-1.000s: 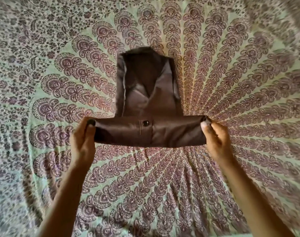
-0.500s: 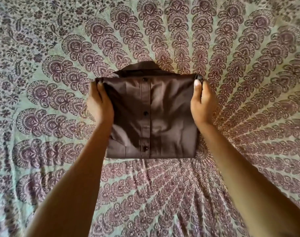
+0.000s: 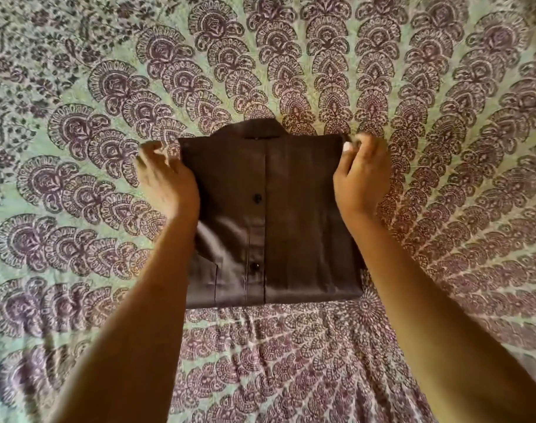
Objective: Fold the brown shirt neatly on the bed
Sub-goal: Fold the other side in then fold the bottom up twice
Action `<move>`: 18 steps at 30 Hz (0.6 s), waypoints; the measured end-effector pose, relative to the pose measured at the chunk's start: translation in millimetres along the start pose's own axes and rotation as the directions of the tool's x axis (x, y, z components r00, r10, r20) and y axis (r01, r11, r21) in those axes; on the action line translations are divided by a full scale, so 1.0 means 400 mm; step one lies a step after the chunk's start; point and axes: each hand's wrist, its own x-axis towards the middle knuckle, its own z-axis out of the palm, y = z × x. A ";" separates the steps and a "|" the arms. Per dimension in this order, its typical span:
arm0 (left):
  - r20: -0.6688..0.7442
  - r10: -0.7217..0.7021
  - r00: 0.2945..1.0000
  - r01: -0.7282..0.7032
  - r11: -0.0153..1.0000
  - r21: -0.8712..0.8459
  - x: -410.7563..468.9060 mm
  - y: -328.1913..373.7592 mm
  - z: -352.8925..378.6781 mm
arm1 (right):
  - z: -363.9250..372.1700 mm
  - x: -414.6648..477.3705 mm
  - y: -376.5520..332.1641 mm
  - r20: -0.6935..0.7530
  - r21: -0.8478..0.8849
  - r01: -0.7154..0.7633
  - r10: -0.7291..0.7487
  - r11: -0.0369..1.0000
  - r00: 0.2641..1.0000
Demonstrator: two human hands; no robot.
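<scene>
The shirt [image 3: 291, 224] lies flat on the bed [image 3: 77, 148] as a neat rectangle, collar [image 3: 254, 129] at the far edge, dark buttons [image 3: 257, 197] down the middle. My right hand [image 3: 362, 178] pinches its far right corner between thumb and fingers. My left hand [image 3: 166, 184] is at the far left corner, but blurred; I cannot tell if it grips. The cloth looks thin, soft and slightly shiny; I think it is light and slides easily, so the corners and folded edges give the best hold.

Left hand [image 3: 166, 181], at the shirt's [image 3: 300, 215] top left corner, is motion-blurred; its grip cannot be told. Arms [image 3: 144, 315] partly cover its side edges and are cut off below. Collar [image 3: 254, 129] mostly hidden behind the fold.
</scene>
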 end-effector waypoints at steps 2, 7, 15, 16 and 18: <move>-0.038 0.115 0.993 -0.114 0.993 0.033 -0.041 0.033 -0.023 | -0.013 -0.033 -0.023 -0.035 0.065 0.186 -0.184 0.980 0.982; 0.456 0.507 0.732 -0.600 0.796 0.078 -0.172 0.045 0.031 | 0.010 -0.127 -0.051 0.301 0.072 0.428 -0.429 0.901 0.852; 0.511 0.148 0.847 -0.325 0.905 0.276 -0.088 -0.041 0.030 | 0.024 -0.105 -0.034 0.466 0.000 0.406 -0.359 0.914 0.808; 0.499 0.082 0.863 -0.257 0.920 0.295 -0.084 -0.047 0.027 | 0.020 -0.103 -0.034 0.481 -0.002 0.410 -0.359 0.912 0.800; 0.452 -0.010 0.892 -0.156 0.932 0.327 -0.085 -0.057 0.007 | 0.003 -0.108 -0.036 0.478 -0.005 0.402 -0.351 0.916 0.805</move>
